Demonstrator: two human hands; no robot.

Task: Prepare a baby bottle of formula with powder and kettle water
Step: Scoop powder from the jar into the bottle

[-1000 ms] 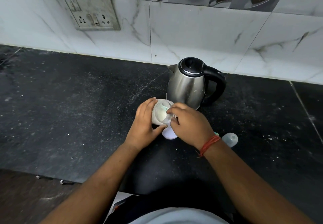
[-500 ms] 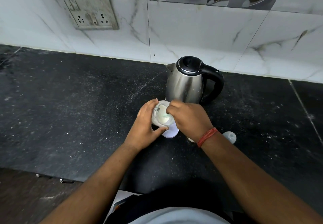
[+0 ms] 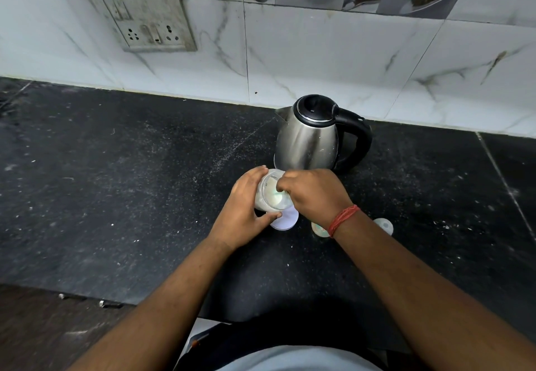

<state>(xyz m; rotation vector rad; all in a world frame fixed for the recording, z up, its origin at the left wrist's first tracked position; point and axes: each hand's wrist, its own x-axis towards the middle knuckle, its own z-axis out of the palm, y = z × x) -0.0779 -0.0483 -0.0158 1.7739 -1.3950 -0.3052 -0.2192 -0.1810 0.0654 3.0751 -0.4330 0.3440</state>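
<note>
My left hand point(image 3: 246, 214) grips a clear jar of white powder point(image 3: 269, 196), tilted just above the black counter in front of the kettle. My right hand point(image 3: 313, 194) is over the jar's mouth with its fingertips pinched inside, apparently on a small scoop that is mostly hidden. A white lid point(image 3: 285, 220) lies flat under the jar. The open baby bottle point(image 3: 319, 229) stands behind my right wrist, largely covered by it. A translucent bottle cap point(image 3: 383, 225) rests to its right. The steel kettle point(image 3: 307, 138), lid closed, stands just beyond my hands.
The black stone counter point(image 3: 116, 196) is dusted with white specks. A tiled wall with a socket plate point(image 3: 145, 20) rises behind. The kettle's black handle point(image 3: 359, 141) points right. The counter's front edge runs at lower left point(image 3: 87, 298).
My right hand's fingers have moved from the jar's rim down into its mouth. My left hand keeps holding the jar in the same spot.
</note>
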